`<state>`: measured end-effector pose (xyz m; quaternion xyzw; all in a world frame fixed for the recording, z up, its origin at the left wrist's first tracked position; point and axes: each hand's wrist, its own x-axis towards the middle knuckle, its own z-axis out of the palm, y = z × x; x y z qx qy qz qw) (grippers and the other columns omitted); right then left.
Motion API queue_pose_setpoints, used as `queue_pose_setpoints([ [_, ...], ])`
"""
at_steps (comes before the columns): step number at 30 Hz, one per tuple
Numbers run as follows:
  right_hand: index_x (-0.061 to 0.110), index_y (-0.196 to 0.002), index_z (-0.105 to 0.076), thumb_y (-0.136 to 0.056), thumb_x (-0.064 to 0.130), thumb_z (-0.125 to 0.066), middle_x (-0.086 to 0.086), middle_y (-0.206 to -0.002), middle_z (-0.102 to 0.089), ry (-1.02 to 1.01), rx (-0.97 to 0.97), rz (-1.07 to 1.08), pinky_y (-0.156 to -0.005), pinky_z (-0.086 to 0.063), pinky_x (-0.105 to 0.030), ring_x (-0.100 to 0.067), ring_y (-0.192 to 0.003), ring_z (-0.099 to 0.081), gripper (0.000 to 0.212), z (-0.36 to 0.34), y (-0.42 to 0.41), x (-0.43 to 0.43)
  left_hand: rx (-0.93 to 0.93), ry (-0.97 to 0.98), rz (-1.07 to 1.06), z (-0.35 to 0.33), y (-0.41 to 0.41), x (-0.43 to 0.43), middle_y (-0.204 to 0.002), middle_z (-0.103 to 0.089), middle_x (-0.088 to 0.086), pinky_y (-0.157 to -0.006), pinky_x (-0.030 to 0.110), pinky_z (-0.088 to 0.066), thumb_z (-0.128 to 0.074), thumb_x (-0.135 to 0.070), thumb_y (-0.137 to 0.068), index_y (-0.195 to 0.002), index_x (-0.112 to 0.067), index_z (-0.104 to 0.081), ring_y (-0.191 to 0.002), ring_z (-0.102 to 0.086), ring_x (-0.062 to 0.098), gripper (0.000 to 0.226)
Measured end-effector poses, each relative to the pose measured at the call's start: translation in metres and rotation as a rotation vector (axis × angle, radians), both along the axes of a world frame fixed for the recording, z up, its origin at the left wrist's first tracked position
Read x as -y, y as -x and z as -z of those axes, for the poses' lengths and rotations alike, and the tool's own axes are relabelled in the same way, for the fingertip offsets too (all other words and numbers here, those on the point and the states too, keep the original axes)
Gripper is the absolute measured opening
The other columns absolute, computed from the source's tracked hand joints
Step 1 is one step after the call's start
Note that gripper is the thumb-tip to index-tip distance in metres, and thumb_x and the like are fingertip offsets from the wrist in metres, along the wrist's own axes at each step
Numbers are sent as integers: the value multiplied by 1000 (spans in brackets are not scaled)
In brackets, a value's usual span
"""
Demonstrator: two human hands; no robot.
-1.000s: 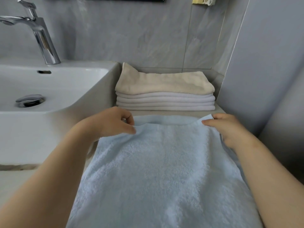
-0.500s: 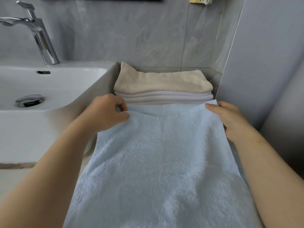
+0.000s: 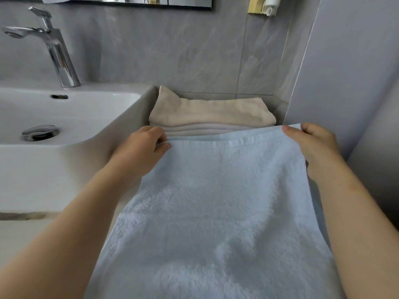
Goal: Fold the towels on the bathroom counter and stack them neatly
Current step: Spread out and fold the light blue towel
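Nearest the camera, the pale blue terry towel (image 3: pixel 216 212) is spread from the bottom edge up towards twelve o'clock, and its far hem is now held higher and further out than a second ago. That hem has been carried from the counter level up across the front of the stack, so the lower white layers, plainly seen a second ago, are now partly covered. It is judged that the towel is being lifted for a fold or stretched flat; which of the two cannot be told.

At ten o'clock of the towel, its left corner is pinched by the left hand (image 3: pixel 144 145), thumb over the hem and fingers curled beneath. At two o'clock, the right corner is gripped by the right hand (image 3: pixel 311 143), thumb on top; its fingers are hidden behind the cloth.

Beyond the hem, at twelve o'clock, the stack of folded towels (image 3: pixel 211 117), beige on top with white ones under it, is seen against the grey tiled wall (image 3: pixel 172 50). At nine o'clock the white ceramic basin (image 3: pixel 71 117) sits, with the chrome tap (image 3: pixel 58 55) further back at ten o'clock.

The counter beneath the blue towel is hidden, the towel's near end is cut off by the frame, and the number of white layers cannot be counted.
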<state>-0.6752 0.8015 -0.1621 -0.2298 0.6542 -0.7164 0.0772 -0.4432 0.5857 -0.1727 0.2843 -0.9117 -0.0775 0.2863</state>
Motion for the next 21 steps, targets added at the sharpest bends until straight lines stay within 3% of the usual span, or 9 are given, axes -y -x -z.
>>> queue_pose_setpoints([
  [5, 19, -75, -63, -82, 13, -71, 7, -64, -68, 17, 39, -75, -47, -50, -18, -6, -57, -66, 12, -1, -2, 2, -112, 23, -17, -6, -5, -1, -87, -49, 1, -62, 28, -31, -55, -26, -92, -84, -17, -49, -74, -44, 19, 13],
  [9, 18, -74, -64, -82, 7, -68, 0, -67, -64, -92, 20, -199, -53, -49, -20, -11, -59, -63, 14, 8, -1, 3, -45, -19, -39, -5, -5, -1, -70, -48, -3, -50, 26, -31, -52, -27, -93, -87, -14, -50, -60, -43, 14, 14],
  [13, 16, -75, -67, -81, 8, -69, -2, -78, -64, -248, -63, -193, -70, -45, -22, -14, -77, -58, 11, 12, 1, 5, 32, -17, -80, -6, -5, 2, -68, -52, -2, -52, 29, -36, -49, -30, -94, -90, -15, -50, -61, -47, 17, 16],
  [17, 22, -78, -66, -76, 10, -76, 4, -86, -63, -347, -218, -185, -64, -41, -11, -6, -80, -56, 15, 10, 3, 4, -59, 58, -53, -11, -7, 3, -63, -46, -8, -48, 25, -31, -51, -28, -94, -85, -17, -47, -57, -43, 9, 14],
  [21, 17, -73, -65, -72, 7, -79, 3, -76, -62, -600, -308, -293, -54, -42, -14, -9, -70, -56, 17, 21, -1, 5, -8, 35, -50, -7, -6, 4, -64, -46, -8, -48, 25, -31, -51, -29, -94, -87, -15, -49, -57, -43, 10, 15],
])
